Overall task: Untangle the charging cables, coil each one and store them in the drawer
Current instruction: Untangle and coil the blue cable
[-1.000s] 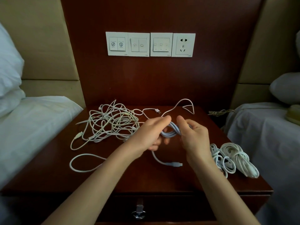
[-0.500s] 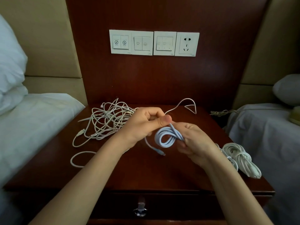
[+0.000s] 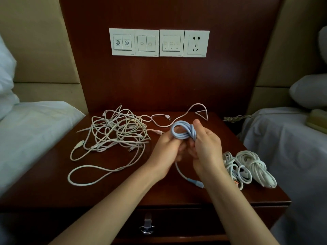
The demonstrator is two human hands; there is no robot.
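The light-blue cable coil (image 3: 183,132) stands between both hands. The right hand (image 3: 207,147) curls round its bunched side and the left hand (image 3: 166,149) grips it from below. Its loose tail (image 3: 178,168) hangs down between them, with the connector (image 3: 196,183) beneath the right wrist, nearer that hand.

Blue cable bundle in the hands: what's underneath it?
Both hands grip the blue cable coil from below: left hand, right hand. Its loose tail hangs between them, ending in a plug over the nightstand. The coil's lower part is hidden in their grip.
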